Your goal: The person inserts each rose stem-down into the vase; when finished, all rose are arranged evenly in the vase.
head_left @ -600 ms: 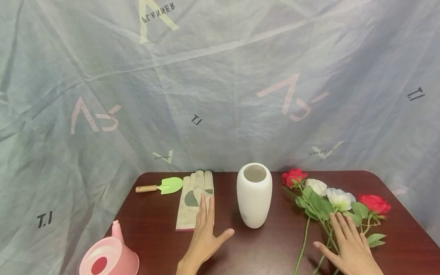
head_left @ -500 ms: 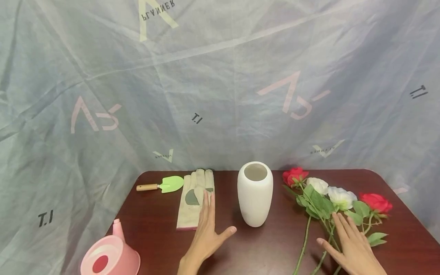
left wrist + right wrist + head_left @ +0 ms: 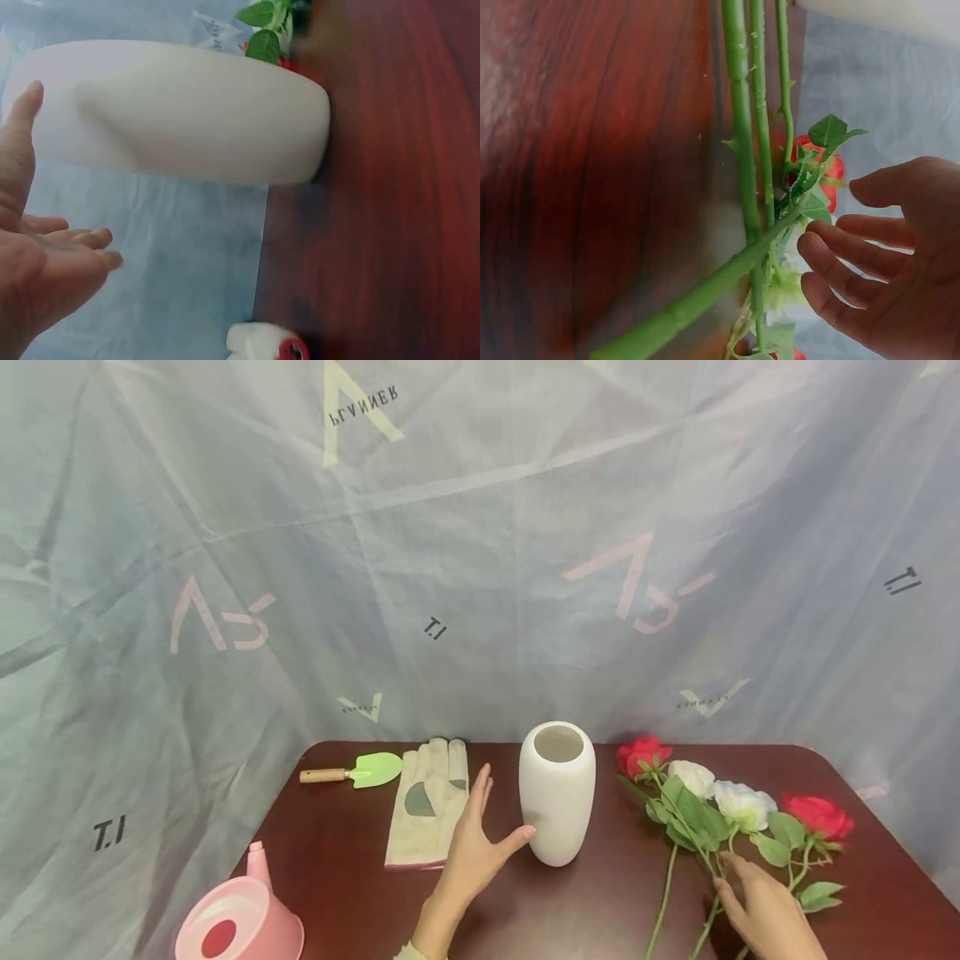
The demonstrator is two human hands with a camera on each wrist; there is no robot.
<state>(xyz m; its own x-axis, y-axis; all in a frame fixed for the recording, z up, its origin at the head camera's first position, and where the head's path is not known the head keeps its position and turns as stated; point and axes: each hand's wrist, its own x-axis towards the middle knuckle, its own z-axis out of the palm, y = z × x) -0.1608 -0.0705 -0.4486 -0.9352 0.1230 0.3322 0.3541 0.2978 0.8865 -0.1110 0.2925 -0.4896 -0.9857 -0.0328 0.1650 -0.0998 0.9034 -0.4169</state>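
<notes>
A tall white vase [image 3: 557,806] stands upright in the middle of the table. To its left is my left hand [image 3: 480,858], fingers straight and thumb spread towards the lower side; in the left wrist view the thumb overlaps the vase [image 3: 202,112]. On the right lie several artificial roses, among them a red rose [image 3: 642,756], white roses [image 3: 742,806] and another red rose [image 3: 817,817]. Over their stems hovers my right hand [image 3: 767,906], its fingers slightly bent. The right wrist view shows the green stems [image 3: 739,112] in front of loosely curved fingers, with nothing between fingers and thumb.
Behind my left hand lies a pair of pale work gloves [image 3: 420,827]. A trowel [image 3: 375,770] with green blade and wooden handle is beside them. A pink watering can [image 3: 281,918] stands at the front left. Grey cloth [image 3: 480,568] hangs behind the table.
My left hand has moved right, away from the gloves and closer to the vase. The right hand has drawn its fingers in and lowered towards the stems. The view has tilted slightly.
</notes>
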